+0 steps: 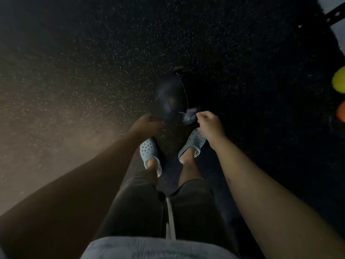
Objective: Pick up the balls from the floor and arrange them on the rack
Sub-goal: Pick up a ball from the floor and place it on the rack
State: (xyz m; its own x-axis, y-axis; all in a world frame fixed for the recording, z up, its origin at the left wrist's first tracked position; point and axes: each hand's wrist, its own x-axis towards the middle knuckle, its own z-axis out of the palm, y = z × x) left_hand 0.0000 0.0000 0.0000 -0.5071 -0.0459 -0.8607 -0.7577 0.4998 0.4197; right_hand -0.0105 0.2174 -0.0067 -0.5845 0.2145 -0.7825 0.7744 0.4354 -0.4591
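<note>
A: Status on the grab?

B: Dark weighted ball (170, 97) is on the speckled floor (74, 81), just ahead of the toes of the light blue clogs (150, 153). Both arms reach down to it, one per side, probably because it's heavy enough to need two hands.

A: Grip state?

B: Left hand (149, 123) is near the ball's lower left, fingers curled loosely, holding nothing. It's motion-blurred, so contact is unclear. Right hand (207, 121) is at the lower right beside the "KG" label, also loosely curled around nothing. Neither hand carries the ball's weight yet, as I read it.

A: Orientation?

B: It's round, so no real long axis. A pale seam line runs down its right side, away from the person. The label patch faces the right foot. Too dark to read more than "KG".

A: Other balls?

B: A yellow ball (338, 81) and an orange ball (341, 112) are at the far right edge, well apart from the dark one. I can't tell whether they sit on a rack. A black perforated bar (334, 15) shows top right, possibly rack frame.
</note>
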